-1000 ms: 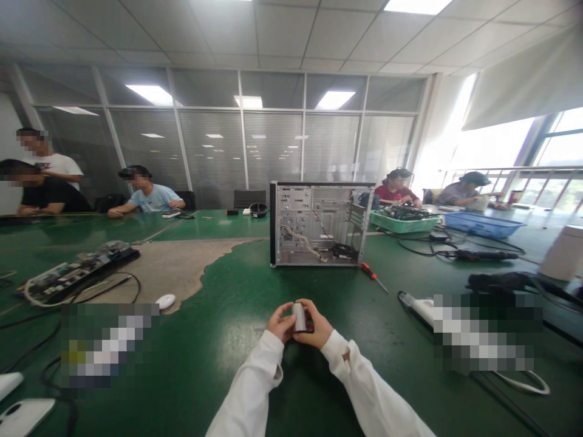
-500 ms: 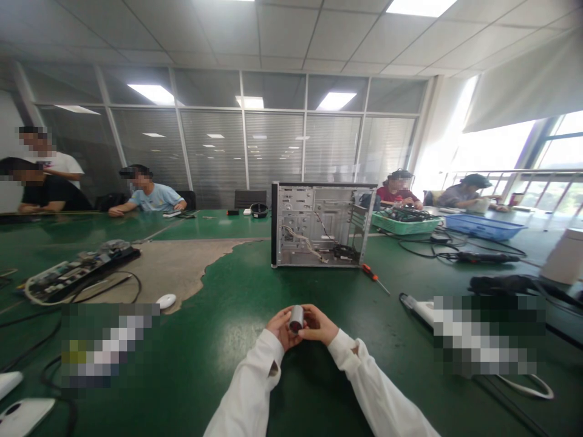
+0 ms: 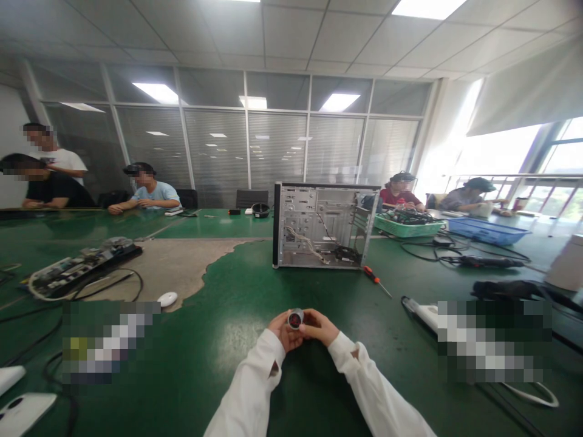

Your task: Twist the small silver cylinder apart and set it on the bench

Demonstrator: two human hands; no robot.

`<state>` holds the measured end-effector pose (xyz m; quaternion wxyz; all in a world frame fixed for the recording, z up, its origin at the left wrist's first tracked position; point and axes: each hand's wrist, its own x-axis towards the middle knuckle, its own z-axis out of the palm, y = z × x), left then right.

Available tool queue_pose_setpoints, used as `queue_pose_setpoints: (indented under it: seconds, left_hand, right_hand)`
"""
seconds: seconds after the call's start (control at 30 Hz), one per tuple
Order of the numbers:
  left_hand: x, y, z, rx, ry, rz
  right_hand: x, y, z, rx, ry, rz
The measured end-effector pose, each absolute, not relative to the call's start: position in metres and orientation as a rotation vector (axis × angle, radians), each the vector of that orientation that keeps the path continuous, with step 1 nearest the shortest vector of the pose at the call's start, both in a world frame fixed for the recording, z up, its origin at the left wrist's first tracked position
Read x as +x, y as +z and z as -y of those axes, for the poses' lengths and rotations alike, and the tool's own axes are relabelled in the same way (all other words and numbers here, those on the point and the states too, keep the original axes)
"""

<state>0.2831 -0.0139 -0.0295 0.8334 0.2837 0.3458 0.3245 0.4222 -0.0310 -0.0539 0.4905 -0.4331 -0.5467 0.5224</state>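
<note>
Bright rectangular ceiling lights (image 3: 337, 102) shine above a gray-framed glass partition (image 3: 277, 145); tall windows (image 3: 510, 149) glow beside a pale blind (image 3: 523, 88).

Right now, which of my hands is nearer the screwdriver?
Right. Your right hand is left of the screwdriver, on your side of it; your left hand is farther left, across the cylinder both hold.

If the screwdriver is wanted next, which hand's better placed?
Right, I'd say. The right hand is nearer the screwdriver, which lies beside the open computer case. Both hands hold the metal cylinder, so the left hand would need to support it alone.
</note>
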Motion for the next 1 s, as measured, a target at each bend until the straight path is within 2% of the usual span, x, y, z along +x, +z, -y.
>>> queue_pose_setpoints:
  seconds: [0.33, 0.67, 0.8, 1.0]
  left_hand:
    - [0.283, -0.029, 0.014, 0.641, 0.667, -0.741]
    - [0.294, -0.051, 0.009, 0.834, 0.999, -0.702]
    - [0.295, -0.053, 0.008, 1.125, 1.129, -0.754]
    - [0.286, -0.04, 0.017, 1.941, 1.347, -1.08]
  right_hand:
    - [0.422, -0.055, 0.03, -1.053, 1.204, 1.355]
    - [0.43, -0.053, 0.032, -0.726, 1.334, 1.495]
    - [0.434, -0.054, 0.031, -0.756, 1.327, 1.529]
    - [0.434, -0.058, 0.024, -0.741, 1.298, 1.5]
